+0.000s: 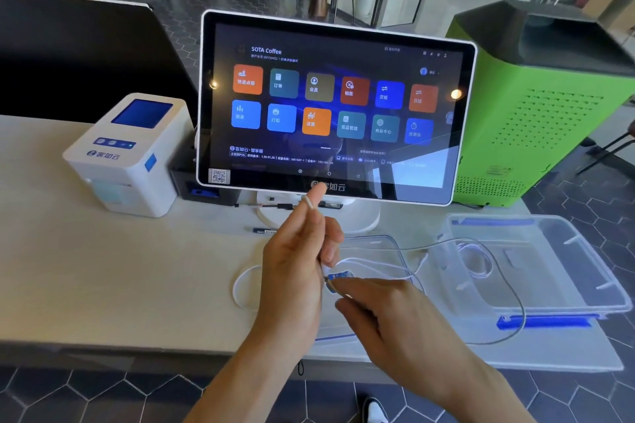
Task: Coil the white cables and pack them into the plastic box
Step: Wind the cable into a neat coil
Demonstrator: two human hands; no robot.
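Left-hand grip (295, 261): index finger raised as a winding post, white cable (311, 203) looped over its tip, lower fingers pinching the strand; right-hand grip (374, 299) pinches the blue-tagged cable end to feed it taut. Slack trails toward 3 o'clock across the counter (120, 268). Plastic box (567, 251), open at 3 o'clock, already holds one coil.

The touchscreen (335, 106) reads "SOTA Coffee" at its upper left, above two rows of coloured tiles with Chinese labels, among them 订单, 会员 and 交班. Low on its left side stands 客如云·智享版, with a QR code (219, 176) in the bottom-left corner, and the lower bezel carries 客如云. Left of the touchscreen, the white printer (127, 154) bears 客如云 in blue.
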